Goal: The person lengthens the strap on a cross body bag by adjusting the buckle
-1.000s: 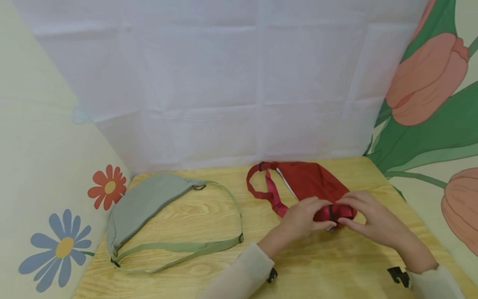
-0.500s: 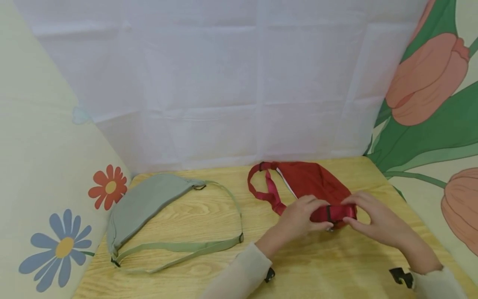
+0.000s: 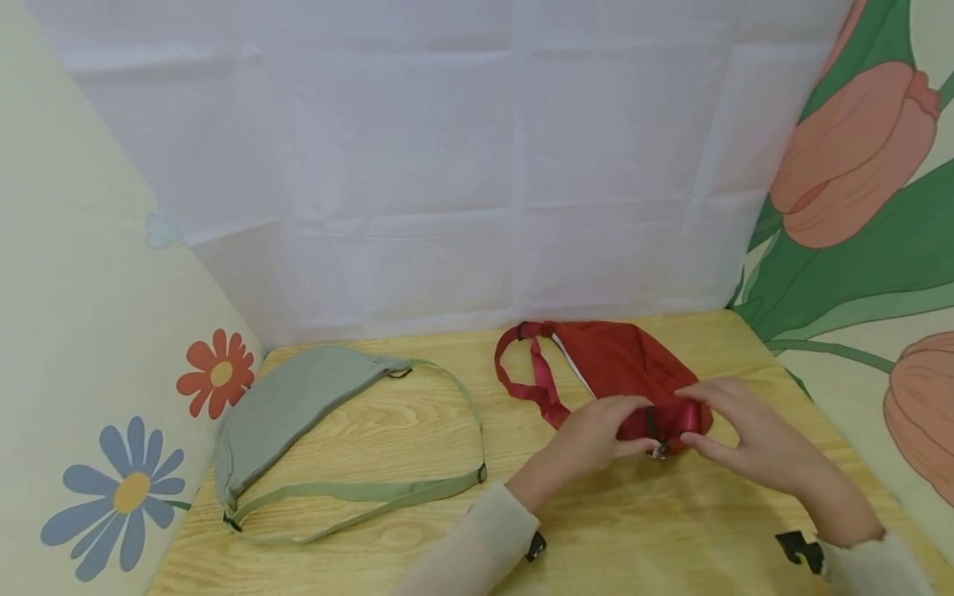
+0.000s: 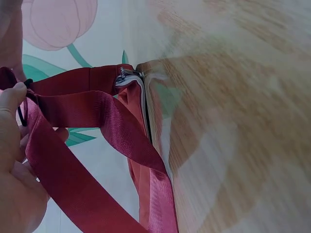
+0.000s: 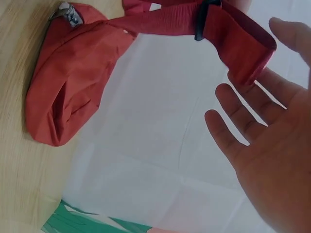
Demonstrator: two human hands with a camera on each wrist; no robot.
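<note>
A red waist bag [image 3: 622,356] lies at the right back of the table with a white-edged zip. Its strap [image 4: 68,170] is raised off the wood. My left hand [image 3: 589,434] pinches the strap beside a black slider buckle [image 5: 208,17] between thumb and fingers. At the folded end of the strap is my right hand [image 3: 760,443]. In the right wrist view its fingers [image 5: 243,111] are spread, one touching behind the fold, and the thumb stands off the webbing. The bag's metal zip pull [image 5: 69,14] shows near the seam.
On the left of the wooden table [image 3: 596,546] lies a grey-green waist bag [image 3: 291,414], its pale green strap [image 3: 350,492] looped toward the middle. A white sheet [image 3: 417,165] hangs behind, and flower-patterned walls stand at both sides.
My right hand has shifted slightly right, its fingertips moving from beside the slider to the folded strap end and parting. More of the strap shows. My left hand keeps its grip, drifting slightly left.
</note>
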